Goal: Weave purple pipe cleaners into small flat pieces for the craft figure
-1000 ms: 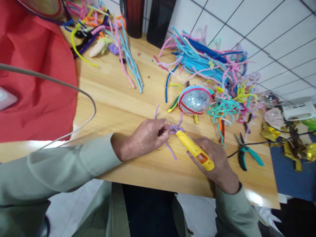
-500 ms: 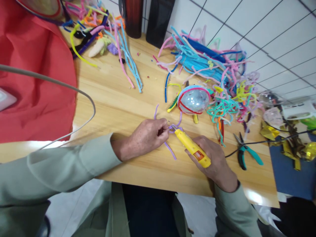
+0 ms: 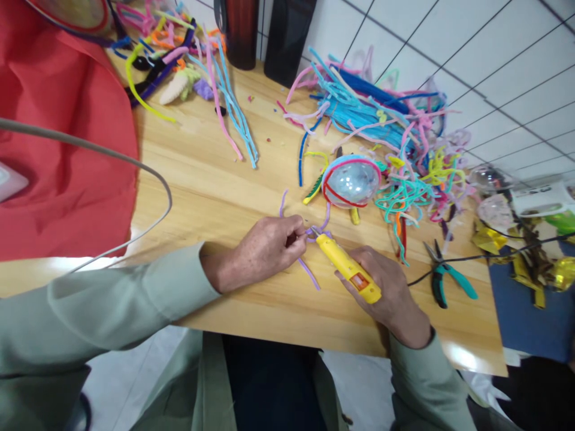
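My left hand is closed in a pinch on a purple pipe cleaner near the front of the table. Purple strands stick out above, below and to the right of the fingers, with a bent or looped part between my two hands. In my right hand is a yellow hot glue gun, its metal nozzle pointing up and left and at or very close to the purple loop. Whether the nozzle touches it I cannot tell. A clear dome with a red and blue rim lies just beyond.
Pliers with teal handles lie at right under a black cord. Bundled pipe cleaners fill the back right; more pipe cleaners lie at back left. Red cloth and a grey cable cover the left. Dark bottles stand behind.
Almost nothing differs. The whole view has shifted very slightly, and both hands keep their hold, with the glue gun still at the purple pipe cleaner.
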{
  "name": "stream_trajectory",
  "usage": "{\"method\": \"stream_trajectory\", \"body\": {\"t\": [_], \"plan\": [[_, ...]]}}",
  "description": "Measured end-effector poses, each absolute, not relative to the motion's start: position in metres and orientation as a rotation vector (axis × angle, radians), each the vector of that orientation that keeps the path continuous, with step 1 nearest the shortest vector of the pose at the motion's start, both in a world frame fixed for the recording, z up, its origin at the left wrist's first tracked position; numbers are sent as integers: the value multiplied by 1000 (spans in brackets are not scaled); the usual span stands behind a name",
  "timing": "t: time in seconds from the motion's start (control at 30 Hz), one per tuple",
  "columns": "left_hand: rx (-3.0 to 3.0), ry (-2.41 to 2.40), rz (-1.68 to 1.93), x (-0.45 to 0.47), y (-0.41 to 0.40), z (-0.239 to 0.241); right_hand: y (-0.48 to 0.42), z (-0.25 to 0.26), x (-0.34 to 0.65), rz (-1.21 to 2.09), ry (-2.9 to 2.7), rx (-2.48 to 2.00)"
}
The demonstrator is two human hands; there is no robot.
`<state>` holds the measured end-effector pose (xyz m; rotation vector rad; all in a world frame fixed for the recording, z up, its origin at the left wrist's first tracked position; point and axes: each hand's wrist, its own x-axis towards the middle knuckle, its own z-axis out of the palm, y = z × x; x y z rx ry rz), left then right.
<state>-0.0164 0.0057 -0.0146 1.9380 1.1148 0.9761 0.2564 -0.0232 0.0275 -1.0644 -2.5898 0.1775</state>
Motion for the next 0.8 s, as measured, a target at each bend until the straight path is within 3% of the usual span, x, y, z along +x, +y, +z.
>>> {"method": "stream_trajectory", "body": {"t": [0.8], "plan": [[1887,1082,982,-15,9,-16,-17,27,260,302,-2315,-1066]]}}
